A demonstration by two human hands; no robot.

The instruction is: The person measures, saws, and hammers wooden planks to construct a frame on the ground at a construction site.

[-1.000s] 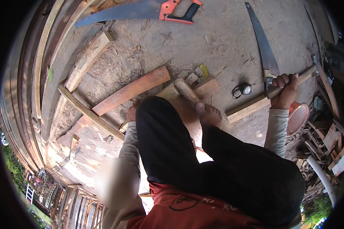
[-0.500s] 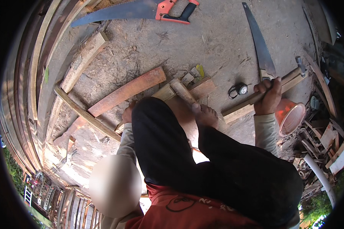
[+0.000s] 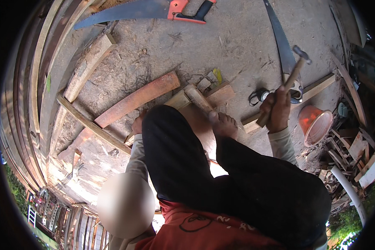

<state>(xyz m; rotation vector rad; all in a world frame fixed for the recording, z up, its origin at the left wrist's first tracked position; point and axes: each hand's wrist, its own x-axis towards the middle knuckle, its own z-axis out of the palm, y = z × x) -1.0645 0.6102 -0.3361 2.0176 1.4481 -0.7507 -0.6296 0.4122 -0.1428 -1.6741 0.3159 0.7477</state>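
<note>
My right hand (image 3: pixel 279 109) is wrapped round the wooden handle of a hammer (image 3: pixel 294 75), whose metal head is raised at the upper right. Below it lies a long wooden batten (image 3: pixel 319 88), slanting across the ground. Beside my left knee, my left hand (image 3: pixel 138 122) closes at the edge of a wooden board (image 3: pixel 178 101); the knee hides part of the hand and board. A short wood block (image 3: pixel 198 98) rests across that board, with my bare foot (image 3: pixel 224 125) beside it.
A handsaw with a red and black handle (image 3: pixel 191 11) lies at the far side, and another handsaw (image 3: pixel 280 39) at the right. A reddish plank (image 3: pixel 139 99), a headlamp (image 3: pixel 262 96), an orange bucket (image 3: pixel 314 125), stacked timber (image 3: pixel 37 83) and scrap wood (image 3: pixel 358 150) surround me.
The hammer has swung up from lying along the batten, its head now pointing up and slightly left of before. My right hand has shifted left with it. My left hand stays in place.
</note>
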